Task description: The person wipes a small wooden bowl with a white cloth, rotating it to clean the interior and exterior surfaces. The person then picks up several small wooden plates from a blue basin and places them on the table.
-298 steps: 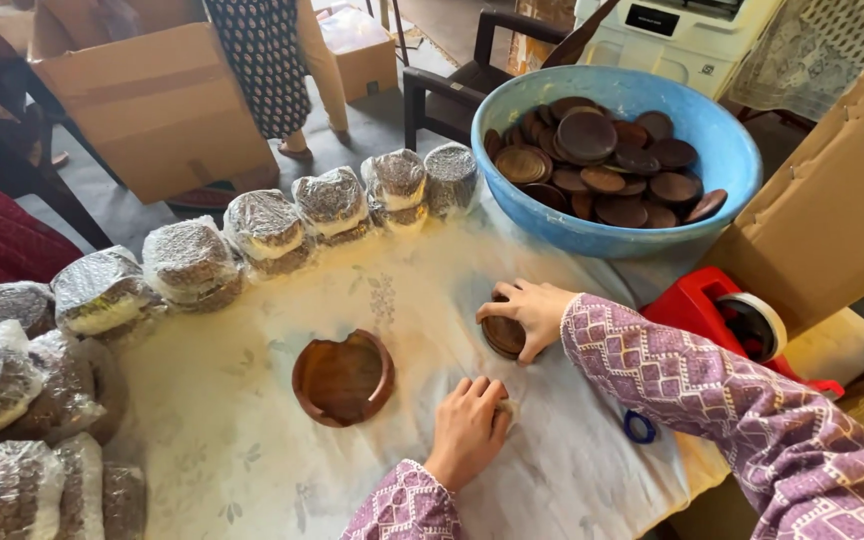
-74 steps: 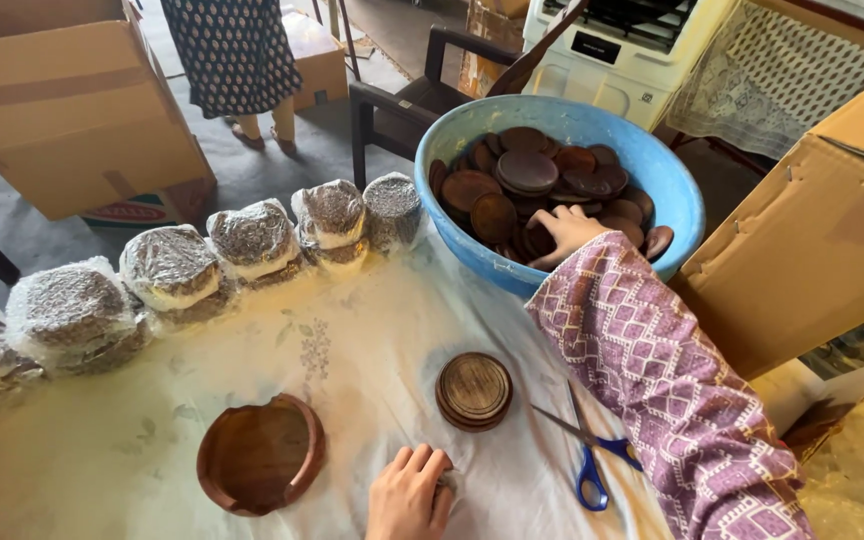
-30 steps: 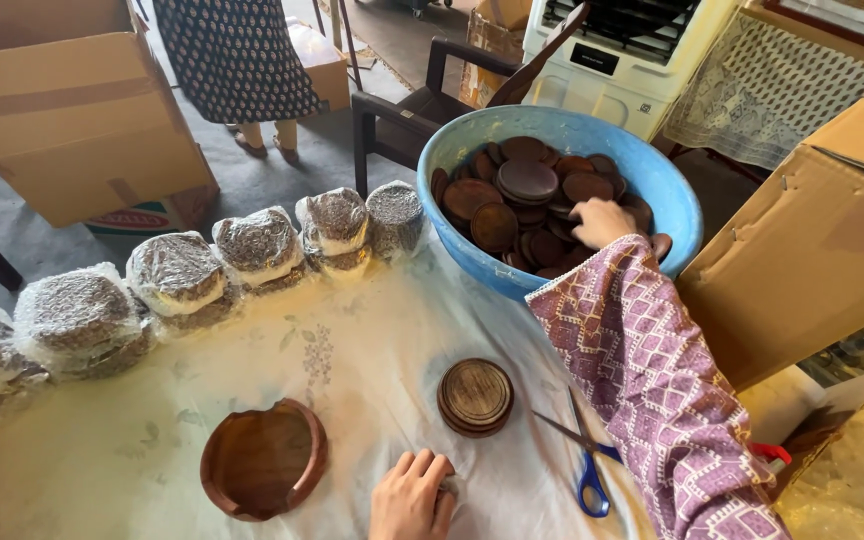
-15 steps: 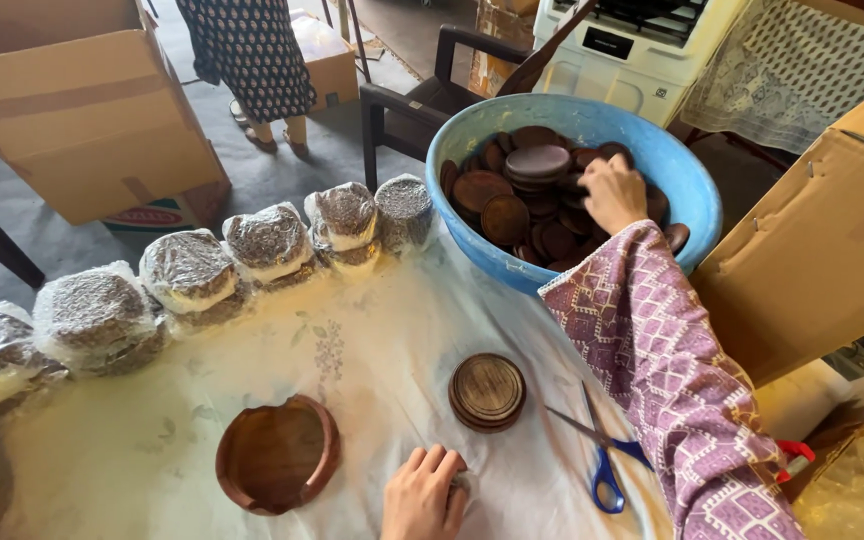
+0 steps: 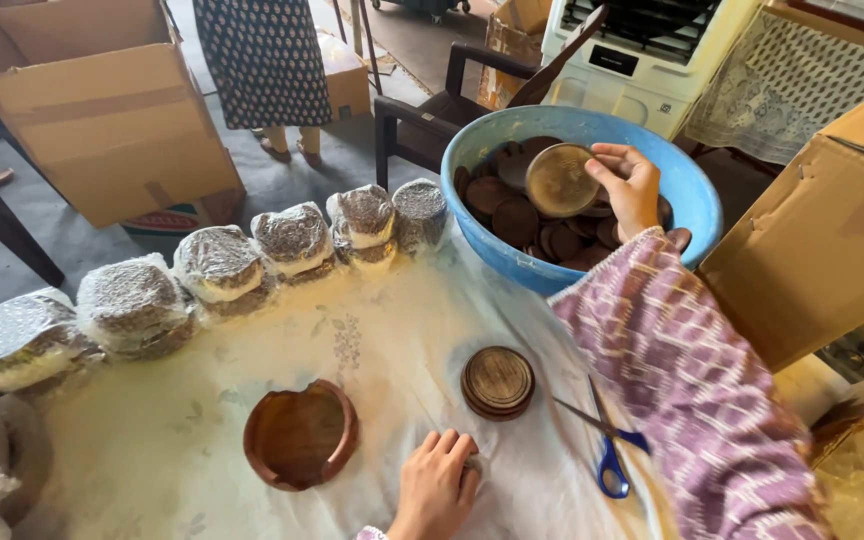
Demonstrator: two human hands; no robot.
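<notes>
My right hand (image 5: 632, 183) is raised over the blue basin (image 5: 687, 180) and grips a round wooden coaster (image 5: 559, 180) by its edge, tilted up out of the pile of several dark wooden coasters (image 5: 522, 222) inside. My left hand (image 5: 436, 485) rests on the white cloth (image 5: 372, 340) near the front edge, fingers curled on the cloth; whether anything lies under them is hidden. A small stack of round coasters (image 5: 497, 381) lies just beyond it. A wooden holder (image 5: 299, 433) with a raised rim sits to the left.
Several plastic-wrapped bundles (image 5: 217, 265) curve along the cloth's left and far side. Blue-handled scissors (image 5: 607, 455) lie by my right sleeve. Cardboard boxes stand at the right (image 5: 832, 220) and far left (image 5: 102, 110). A person in a patterned garment (image 5: 262, 60) stands beyond, near a chair (image 5: 432, 110).
My right hand has picked a coaster from the pile in the basin and lifted it upward. My left hand stays on the cloth.
</notes>
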